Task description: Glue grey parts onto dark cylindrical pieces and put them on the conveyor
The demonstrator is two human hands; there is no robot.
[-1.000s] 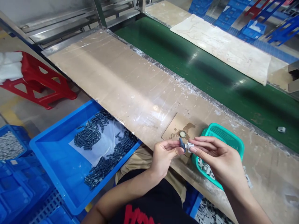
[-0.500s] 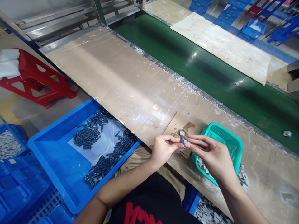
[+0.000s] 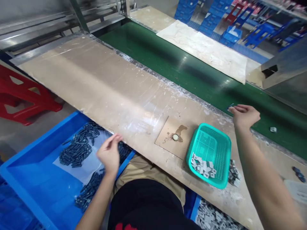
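Note:
Out over the green conveyor belt [image 3: 211,84], my right hand [image 3: 247,117] pinches a small dark pin [image 3: 230,105], a whitish bit showing at its lower end. My left hand [image 3: 109,155] is above the near edge of a big blue bin [image 3: 31,169], thumb and fingers drawn together with nothing visible between them. Dark pins [image 3: 76,150] lie heaped in that bin on a clear plastic sheet [image 3: 96,147]. A small round dish [image 3: 176,137] sits on a wet-stained cardboard square [image 3: 165,140]. Beside it, a green basket [image 3: 229,143] holds grey-white blocks [image 3: 203,167].
More grey blocks [image 3: 234,174] lie right of the basket, and a crate of them [image 3: 213,217] is below the table [image 3: 100,80]. One light piece [image 3: 272,129] rests on the belt. A red stool [image 3: 26,92] stands at left, with dark parts [image 3: 298,174] at far right.
My hands have parted. The right swung right and away over the belt with the dark pin; the left moved left to the blue bin. The view has shifted, uncovering the dish and basket.

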